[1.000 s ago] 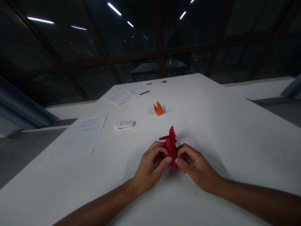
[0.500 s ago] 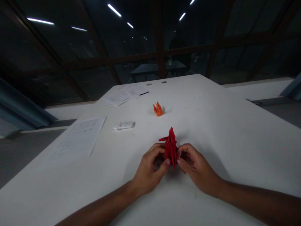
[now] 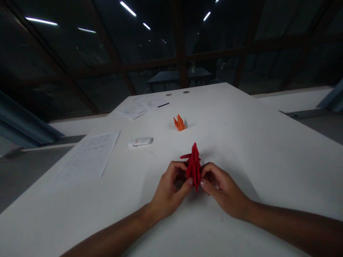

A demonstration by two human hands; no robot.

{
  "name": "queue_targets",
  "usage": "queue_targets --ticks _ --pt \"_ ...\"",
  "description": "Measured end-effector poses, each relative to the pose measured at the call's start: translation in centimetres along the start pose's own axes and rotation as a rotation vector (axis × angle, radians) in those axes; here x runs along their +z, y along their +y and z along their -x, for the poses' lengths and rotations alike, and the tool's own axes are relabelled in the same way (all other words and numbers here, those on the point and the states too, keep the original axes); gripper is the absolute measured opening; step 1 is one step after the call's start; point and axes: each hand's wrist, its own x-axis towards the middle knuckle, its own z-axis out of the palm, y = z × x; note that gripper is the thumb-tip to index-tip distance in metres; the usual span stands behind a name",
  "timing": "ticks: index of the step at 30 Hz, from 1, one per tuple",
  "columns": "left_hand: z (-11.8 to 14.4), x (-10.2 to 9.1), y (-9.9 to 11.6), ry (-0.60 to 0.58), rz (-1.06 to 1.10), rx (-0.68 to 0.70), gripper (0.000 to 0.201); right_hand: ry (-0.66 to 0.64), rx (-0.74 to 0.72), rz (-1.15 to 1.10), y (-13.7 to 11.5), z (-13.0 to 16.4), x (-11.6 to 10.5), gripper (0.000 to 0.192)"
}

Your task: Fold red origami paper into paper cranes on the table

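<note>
Item: folded red paper figure (image 3: 193,165), held upright just above the near middle of a white table (image 3: 262,150). It is pinched from both sides: the left hand (image 3: 169,189) is closed on its left flank, thumb tip pressed to the lower fold; the right hand (image 3: 223,189) is closed on its right flank, thumb and forefinger meeting the paper opposite. The two hands are drawn together, separated only by the figure itself. A pointed tip is shown at the top of the figure, with a narrow flap projecting to the left; the lower end is partly hidden between the fingers. Both forearms are laid in from the near edge of the table. Further items on the table: a smaller folded orange paper figure (image 3: 179,123), set beyond the red one and well apart from it; a small white tube-like object (image 3: 140,141) lying flat to the left, its label too small to be read; a printed sheet (image 3: 89,157) near the left edge; several more sheets (image 3: 139,106) at the far left corner, with a dark pen-like stick (image 3: 163,105) laid on them. Dark windows are seen behind.
</note>
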Motion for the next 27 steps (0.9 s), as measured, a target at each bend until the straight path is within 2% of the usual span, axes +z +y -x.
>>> queue_targets --ticks 3,10,18,27 --pt "-0.1 0.0 0.1 0.015 0.024 0.029 0.02 -0.008 0.008 0.009 -0.1 0.0 0.0 0.004" --pt "-0.3 -0.2 0.5 -0.022 -0.075 0.094 0.015 0.006 0.012 0.021 -0.2 0.1 0.0 0.007" --pt "-0.5 -0.3 0.9 -0.029 -0.166 0.115 0.011 0.01 -0.004 0.012 0.1 0.0 0.0 0.005" --pt "-0.6 -0.3 1.0 -0.025 -0.167 0.12 0.01 0.01 -0.005 0.023 0.1 0.1 0.0 0.006"
